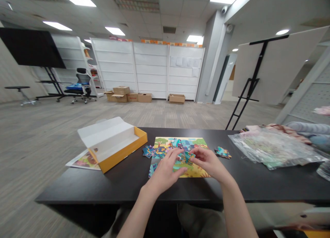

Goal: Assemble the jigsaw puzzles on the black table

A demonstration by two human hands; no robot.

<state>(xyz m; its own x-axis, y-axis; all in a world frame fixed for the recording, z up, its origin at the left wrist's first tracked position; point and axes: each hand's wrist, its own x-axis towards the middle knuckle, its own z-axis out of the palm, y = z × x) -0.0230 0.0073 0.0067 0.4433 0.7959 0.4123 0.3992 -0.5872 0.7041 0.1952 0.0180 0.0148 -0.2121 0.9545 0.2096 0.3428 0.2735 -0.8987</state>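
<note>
A colourful jigsaw board (198, 171) with cartoon animals lies flat on the black table. My right hand (206, 160) is over the board's right half, thumb and fingertips pinching a small teal puzzle piece (191, 154). My left hand (166, 167) hovers over the board's left half, its thumb spread from the fingers, with nothing visible in it. The left fingertips are close to the piece; whether they touch it I cannot tell. Loose puzzle pieces (148, 151) lie at the board's left edge, and more pieces (223, 152) rest to its right.
An opened yellow box (123, 149) with a white inside stands at the table's left, on a printed sheet (86, 160). Clear plastic bags (273, 147) with soft goods cover the right end. The table's (103, 191) near edge runs in front of my lap.
</note>
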